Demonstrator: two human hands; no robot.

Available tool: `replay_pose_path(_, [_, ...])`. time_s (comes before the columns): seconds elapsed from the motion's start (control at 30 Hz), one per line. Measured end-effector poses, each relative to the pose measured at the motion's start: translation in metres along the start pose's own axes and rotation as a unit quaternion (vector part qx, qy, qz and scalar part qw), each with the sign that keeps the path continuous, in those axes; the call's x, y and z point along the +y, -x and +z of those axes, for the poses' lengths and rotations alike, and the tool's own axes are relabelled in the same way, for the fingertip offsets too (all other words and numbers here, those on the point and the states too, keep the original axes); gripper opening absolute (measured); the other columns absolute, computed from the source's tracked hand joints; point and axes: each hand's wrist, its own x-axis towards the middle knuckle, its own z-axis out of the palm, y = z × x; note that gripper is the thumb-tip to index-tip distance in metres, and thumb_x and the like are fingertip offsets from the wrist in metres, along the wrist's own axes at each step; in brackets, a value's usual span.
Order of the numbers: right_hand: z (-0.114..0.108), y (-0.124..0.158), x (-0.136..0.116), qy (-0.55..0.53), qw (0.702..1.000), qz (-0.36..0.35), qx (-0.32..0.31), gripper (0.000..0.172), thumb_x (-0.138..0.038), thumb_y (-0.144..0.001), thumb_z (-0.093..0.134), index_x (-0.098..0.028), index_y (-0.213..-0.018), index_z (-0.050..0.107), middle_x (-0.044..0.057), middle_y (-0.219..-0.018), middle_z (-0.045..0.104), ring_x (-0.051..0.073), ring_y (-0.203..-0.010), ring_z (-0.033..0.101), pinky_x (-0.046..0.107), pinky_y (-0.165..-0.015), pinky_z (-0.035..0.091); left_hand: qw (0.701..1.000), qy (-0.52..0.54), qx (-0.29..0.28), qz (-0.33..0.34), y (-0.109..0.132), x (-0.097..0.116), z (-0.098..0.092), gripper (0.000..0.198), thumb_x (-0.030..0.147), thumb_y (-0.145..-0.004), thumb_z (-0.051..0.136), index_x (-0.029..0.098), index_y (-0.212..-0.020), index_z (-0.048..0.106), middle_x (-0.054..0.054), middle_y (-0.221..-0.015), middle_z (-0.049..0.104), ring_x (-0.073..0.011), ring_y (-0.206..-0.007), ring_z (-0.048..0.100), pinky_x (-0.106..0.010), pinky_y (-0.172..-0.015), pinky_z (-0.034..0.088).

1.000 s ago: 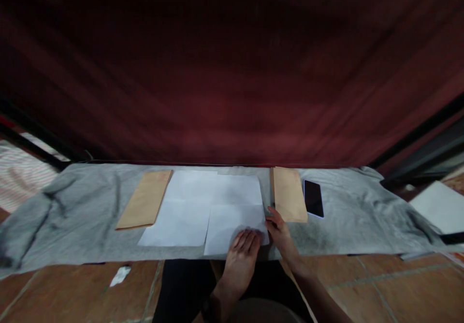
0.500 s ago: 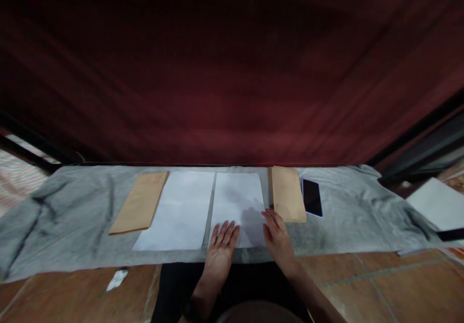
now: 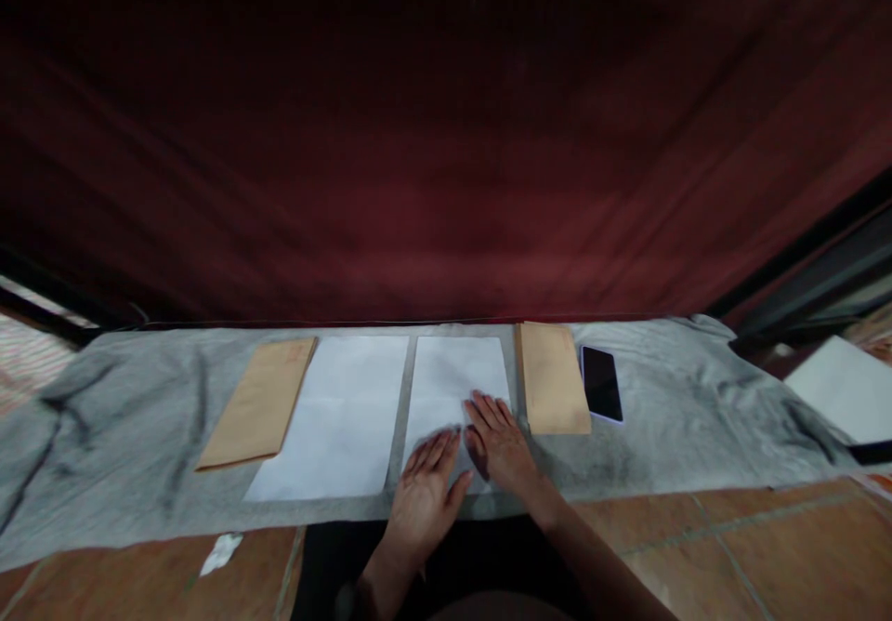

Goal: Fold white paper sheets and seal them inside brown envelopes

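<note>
A white sheet of paper (image 3: 456,365) lies flat on the grey cloth in front of me. My left hand (image 3: 426,486) rests on its near left part, fingers stretched forward and thumb out to the side. On the sheet's right half my right hand (image 3: 498,440) lies palm down with its fingers extended. Both hands are open and hold nothing. Left of this sheet lies more white paper (image 3: 348,407), with a narrow strip of cloth between. Brown envelopes (image 3: 261,398) overlap its left edge. Another brown envelope stack (image 3: 556,379) lies right of my right hand.
A phone (image 3: 600,382) with a dark screen lies right of the right envelopes. Grey cloth (image 3: 683,416) covers the long surface, with a dark red curtain (image 3: 432,184) behind it. A crumpled white scrap (image 3: 221,553) is on the tiled floor (image 3: 669,547). A white panel (image 3: 840,389) stands far right.
My right hand has moved left from the sheet's right edge onto the sheet and now lies flatter. My left hand has stayed at the near edge, its thumb now spread. The view has tilted slightly.
</note>
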Motion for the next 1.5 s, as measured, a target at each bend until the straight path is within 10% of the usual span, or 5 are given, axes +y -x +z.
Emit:
replay_pose_path(0.2, [0.002, -0.006, 0.013, -0.016, 1.0, -0.011, 0.007, 0.047, -0.022, -0.103, 0.043, -0.019, -0.15, 0.046, 0.011, -0.155, 0.045, 0.025, -0.144, 0.042, 0.051, -0.119, 0.036, 0.995, -0.049, 0.041, -0.075, -0.036, -0.009, 0.019, 0.055, 0.039, -0.098, 0.048, 0.019, -0.15, 0.045, -0.014, -0.159, 0.039, -0.0333, -0.148, 0.034, -0.057, -0.118, 0.031])
replay_pose_path(0.83, [0.024, -0.141, 0.057, 0.049, 0.989, 0.142, -0.017, 0.052, -0.034, -0.105, 0.039, -0.008, -0.15, 0.043, 0.019, -0.156, 0.04, 0.03, -0.146, 0.038, 0.051, -0.12, 0.028, 0.992, -0.045, 0.07, -0.09, -0.03, -0.01, 0.04, 0.058, 0.038, -0.097, 0.05, 0.02, -0.152, 0.042, -0.015, -0.16, 0.037, -0.0344, -0.15, 0.03, -0.061, -0.12, 0.026])
replay_pose_path(1.07, [0.04, -0.114, -0.005, -0.031, 0.987, -0.137, -0.079, 0.043, -0.032, -0.105, 0.045, -0.028, -0.148, 0.048, 0.003, -0.156, 0.045, 0.019, -0.144, 0.04, 0.044, -0.121, 0.03, 0.993, -0.045, 0.05, -0.102, -0.032, -0.007, 0.037, 0.046, 0.04, -0.095, 0.052, 0.016, -0.133, 0.063, -0.018, -0.142, 0.059, -0.0362, -0.14, 0.047, -0.062, -0.117, 0.031])
replay_pose_path(1.5, [0.046, -0.169, 0.026, 0.026, 0.992, -0.054, -0.113, 0.046, -0.036, -0.107, 0.039, -0.024, -0.151, 0.044, 0.002, -0.161, 0.035, 0.022, -0.148, 0.035, 0.045, -0.123, 0.023, 0.992, -0.039, 0.057, -0.105, -0.032, -0.004, 0.034, 0.058, 0.04, -0.096, 0.053, 0.019, -0.15, 0.045, -0.016, -0.159, 0.038, -0.0347, -0.149, 0.031, -0.06, -0.12, 0.025])
